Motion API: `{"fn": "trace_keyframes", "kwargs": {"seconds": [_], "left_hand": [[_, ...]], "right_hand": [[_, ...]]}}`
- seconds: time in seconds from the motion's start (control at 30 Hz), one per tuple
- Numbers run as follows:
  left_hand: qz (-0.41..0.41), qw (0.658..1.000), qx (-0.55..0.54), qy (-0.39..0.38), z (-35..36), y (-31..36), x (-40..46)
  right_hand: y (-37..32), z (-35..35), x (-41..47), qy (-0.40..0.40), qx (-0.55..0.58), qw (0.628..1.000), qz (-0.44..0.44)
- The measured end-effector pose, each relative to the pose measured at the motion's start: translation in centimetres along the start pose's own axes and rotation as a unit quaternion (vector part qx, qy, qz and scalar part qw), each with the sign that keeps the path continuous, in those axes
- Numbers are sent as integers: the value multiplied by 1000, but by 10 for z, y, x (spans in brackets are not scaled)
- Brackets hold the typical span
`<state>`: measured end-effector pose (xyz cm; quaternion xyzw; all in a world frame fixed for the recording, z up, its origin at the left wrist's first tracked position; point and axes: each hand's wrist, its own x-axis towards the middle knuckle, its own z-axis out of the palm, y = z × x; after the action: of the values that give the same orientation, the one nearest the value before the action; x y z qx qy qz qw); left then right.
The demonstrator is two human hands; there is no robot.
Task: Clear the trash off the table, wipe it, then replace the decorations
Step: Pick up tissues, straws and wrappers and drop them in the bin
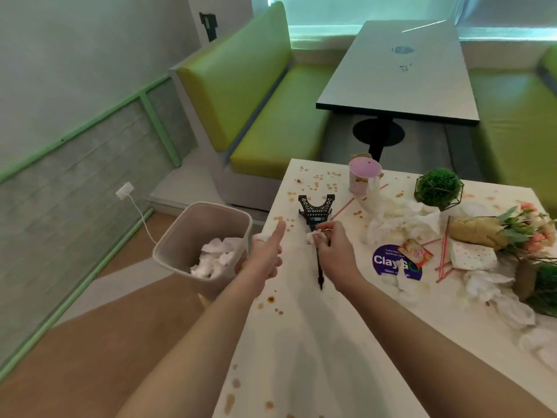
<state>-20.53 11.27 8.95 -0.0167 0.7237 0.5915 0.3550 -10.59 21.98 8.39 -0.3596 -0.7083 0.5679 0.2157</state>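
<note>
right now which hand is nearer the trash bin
Left. The left hand holds a bit of tissue at the table's left edge, right beside the trash bin. The right hand is farther in over the table, pinching a tissue scrap above the black Eiffel Tower model.

Black tower (315, 213) — lime-green benches (265, 116)

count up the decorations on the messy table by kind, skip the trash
Black tower model, lying flat: 1
Green ball plant in wire frame: 1
Wrapped flower bouquet, lying on its side: 1
Green plant at the right edge, partly cut off: 1
Total: 4
</note>
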Motion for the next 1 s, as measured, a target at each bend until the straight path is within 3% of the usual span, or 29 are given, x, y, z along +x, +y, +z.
{"fn": "trace_keyframes", "kwargs": {"seconds": [0.13,0.23,0.33,0.47,0.6,0.67,0.87,1.0], "left_hand": [[8,997,-57,58,-71,23,17],[45,987,62,139,-119,26,40],[101,969,154,164,-150,26,49],[157,913,315,205,-178,15,56],[106,859,479,149,-188,4,62],[125,848,495,142,-180,4,63],[271,869,410,47,-104,14,46],[293,875,379,-67,-39,19,31]], "right_hand": [[-29,70,-2,-30,-21,999,-36],[-48,121,1,-38,-28,998,-52],[-56,159,5,-58,-71,994,-61],[-48,194,6,-115,-142,983,-36],[-41,190,-1,-100,-152,983,-17],[-39,173,-5,-88,-141,986,-10],[-16,103,-14,5,-96,994,44],[3,51,-17,77,-73,990,90]]}}
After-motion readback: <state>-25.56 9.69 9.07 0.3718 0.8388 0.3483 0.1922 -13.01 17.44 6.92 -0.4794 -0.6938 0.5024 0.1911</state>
